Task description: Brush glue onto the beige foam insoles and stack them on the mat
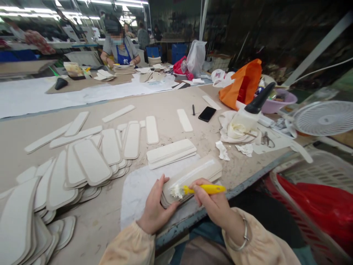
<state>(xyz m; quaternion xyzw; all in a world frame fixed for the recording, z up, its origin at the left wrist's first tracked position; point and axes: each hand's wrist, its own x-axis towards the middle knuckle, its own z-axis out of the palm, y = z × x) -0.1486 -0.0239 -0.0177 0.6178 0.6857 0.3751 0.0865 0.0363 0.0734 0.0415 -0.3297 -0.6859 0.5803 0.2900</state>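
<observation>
My right hand (212, 202) grips the yellow handle of a brush (208, 189). The brush's bristles carry a white paste and press on the top piece of a stack of long beige panels (194, 173). A glossy wet streak runs along that top piece. Around the stack's left end, my left hand (157, 208) curves with its thumb at the near side and its fingers at the far side. A white sheet (135, 189) lies under the stack. Just beyond sits a smaller pile of rounded white strips (171, 151).
Many fanned-out panels (91, 162) cover the table's left side. To the right are a phone (207, 114), a white container (242, 119) with a black handle, scissors (267, 140), an orange bag (241, 86) and a fan (327, 117). A co-worker (120, 48) sits across the table.
</observation>
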